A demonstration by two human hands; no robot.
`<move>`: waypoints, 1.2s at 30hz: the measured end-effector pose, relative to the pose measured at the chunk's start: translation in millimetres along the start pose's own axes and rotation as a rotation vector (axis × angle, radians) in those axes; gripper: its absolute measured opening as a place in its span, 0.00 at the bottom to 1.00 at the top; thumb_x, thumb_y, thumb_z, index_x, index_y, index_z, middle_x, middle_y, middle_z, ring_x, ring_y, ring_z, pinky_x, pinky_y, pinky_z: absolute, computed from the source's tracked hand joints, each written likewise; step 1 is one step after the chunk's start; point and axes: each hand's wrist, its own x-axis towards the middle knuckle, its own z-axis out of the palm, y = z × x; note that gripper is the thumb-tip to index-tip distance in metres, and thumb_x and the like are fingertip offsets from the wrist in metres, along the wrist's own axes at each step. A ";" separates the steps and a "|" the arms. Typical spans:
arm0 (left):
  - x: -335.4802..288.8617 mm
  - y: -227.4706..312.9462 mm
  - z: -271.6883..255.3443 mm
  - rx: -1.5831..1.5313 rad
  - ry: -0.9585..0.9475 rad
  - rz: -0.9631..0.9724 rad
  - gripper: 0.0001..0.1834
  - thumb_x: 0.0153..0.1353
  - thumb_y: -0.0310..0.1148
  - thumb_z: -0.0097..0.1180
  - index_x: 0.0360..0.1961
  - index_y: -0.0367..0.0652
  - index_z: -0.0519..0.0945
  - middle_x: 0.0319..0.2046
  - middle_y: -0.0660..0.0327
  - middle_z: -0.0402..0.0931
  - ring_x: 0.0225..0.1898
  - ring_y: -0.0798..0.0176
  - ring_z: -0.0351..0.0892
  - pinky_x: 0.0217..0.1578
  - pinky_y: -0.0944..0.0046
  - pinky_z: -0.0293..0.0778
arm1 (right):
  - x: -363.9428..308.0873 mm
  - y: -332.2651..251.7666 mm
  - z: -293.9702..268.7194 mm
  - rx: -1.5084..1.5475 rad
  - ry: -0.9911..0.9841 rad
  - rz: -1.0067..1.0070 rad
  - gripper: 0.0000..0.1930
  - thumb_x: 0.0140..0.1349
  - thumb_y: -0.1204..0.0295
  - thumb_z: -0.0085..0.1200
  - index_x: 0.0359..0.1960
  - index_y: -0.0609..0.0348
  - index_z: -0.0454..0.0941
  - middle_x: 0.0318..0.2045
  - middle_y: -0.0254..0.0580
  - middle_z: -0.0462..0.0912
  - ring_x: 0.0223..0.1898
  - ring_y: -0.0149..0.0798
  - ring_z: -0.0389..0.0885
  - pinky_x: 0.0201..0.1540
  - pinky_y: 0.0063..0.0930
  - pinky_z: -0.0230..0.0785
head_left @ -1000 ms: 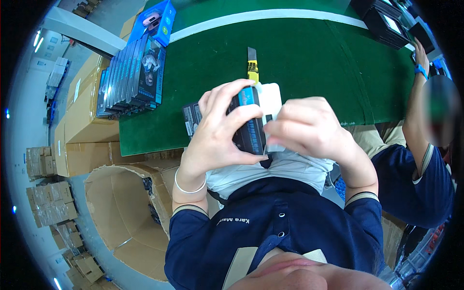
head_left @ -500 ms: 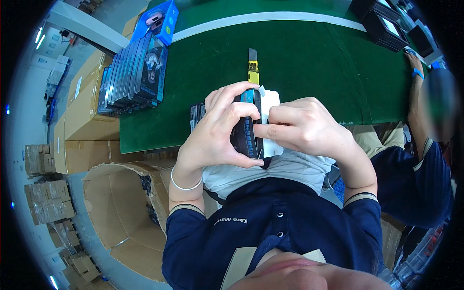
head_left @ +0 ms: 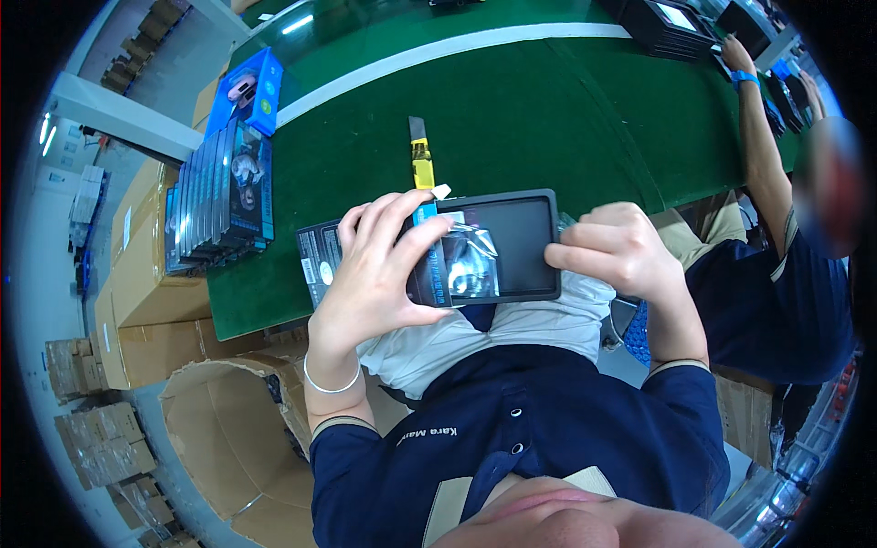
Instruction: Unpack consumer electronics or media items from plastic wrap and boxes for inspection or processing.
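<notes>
My left hand point(head_left: 379, 265) is wrapped round a dark printed box point(head_left: 320, 256), its fingers over the far side and thumb at the near side. A black tray point(head_left: 528, 242) sticks out of the box's right end. My right hand point(head_left: 626, 251) pinches the tray's right edge between thumb and fingers. In the tray, next to the box opening, lies a crinkled clear plastic bag point(head_left: 472, 265); its contents are hard to make out. A small white flap point(head_left: 441, 192) stands up by my left fingertips. Beyond the box, a yellow utility knife point(head_left: 421, 164) lies with its blade pointing away.
A row of dark boxes point(head_left: 215, 196) stands on the green table point(head_left: 512, 119) at left, beside a blue bin point(head_left: 265, 96). An open carton point(head_left: 210, 429) sits below left. A co-worker's arm point(head_left: 763, 146) reaches over the table at right, near stacked black boxes point(head_left: 662, 27).
My right hand has moved right with the black tray, which now extends out of the box. The plastic bag has come into sight. The whole view has shifted a little.
</notes>
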 end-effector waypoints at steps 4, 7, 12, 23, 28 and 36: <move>6.9 -7.1 -0.6 -0.078 -0.015 0.030 0.55 0.23 0.41 0.75 0.61 0.50 0.65 0.59 0.56 0.63 0.59 0.48 0.62 0.57 0.46 0.53 | -19.6 -10.2 -4.3 -0.006 0.056 0.056 0.13 0.41 0.73 0.56 0.33 0.59 0.77 0.19 0.33 0.69 0.16 0.32 0.69 0.16 0.27 0.60; 12.4 -11.3 -1.6 -0.112 -0.034 0.051 0.58 0.23 0.39 0.74 0.64 0.47 0.61 0.59 0.56 0.63 0.59 0.48 0.62 0.59 0.46 0.52 | -32.9 -15.0 -9.2 -0.029 0.051 0.086 0.13 0.40 0.73 0.56 0.31 0.60 0.78 0.20 0.33 0.70 0.16 0.31 0.69 0.16 0.26 0.60; 11.0 -27.2 -16.1 0.038 -0.072 -0.028 0.60 0.22 0.38 0.75 0.64 0.46 0.61 0.59 0.54 0.61 0.59 0.47 0.61 0.58 0.47 0.52 | -51.2 -19.8 -18.5 -0.036 0.183 0.156 0.13 0.36 0.73 0.56 0.28 0.63 0.79 0.18 0.35 0.71 0.15 0.31 0.69 0.16 0.24 0.59; -9.0 -25.6 -16.6 0.170 0.105 -0.091 0.59 0.19 0.39 0.75 0.63 0.49 0.63 0.59 0.50 0.60 0.58 0.44 0.61 0.56 0.46 0.54 | -89.4 9.7 17.8 -0.401 0.435 0.791 0.09 0.49 0.82 0.60 0.34 0.61 0.79 0.23 0.41 0.79 0.23 0.36 0.79 0.26 0.24 0.69; -37.0 -22.9 -22.3 0.308 0.363 -0.218 0.57 0.24 0.43 0.75 0.62 0.45 0.63 0.60 0.46 0.59 0.58 0.41 0.61 0.56 0.46 0.55 | -78.2 25.5 25.6 -0.446 0.491 0.990 0.07 0.53 0.77 0.60 0.35 0.58 0.80 0.26 0.40 0.80 0.24 0.38 0.79 0.28 0.26 0.70; -119.0 -0.6 -32.5 0.398 0.862 -0.384 0.50 0.33 0.51 0.75 0.59 0.49 0.67 0.63 0.44 0.51 0.64 0.40 0.55 0.58 0.42 0.59 | -48.5 3.8 29.0 -0.289 0.407 0.894 0.12 0.57 0.82 0.54 0.43 0.58 0.80 0.26 0.42 0.76 0.23 0.36 0.74 0.26 0.26 0.66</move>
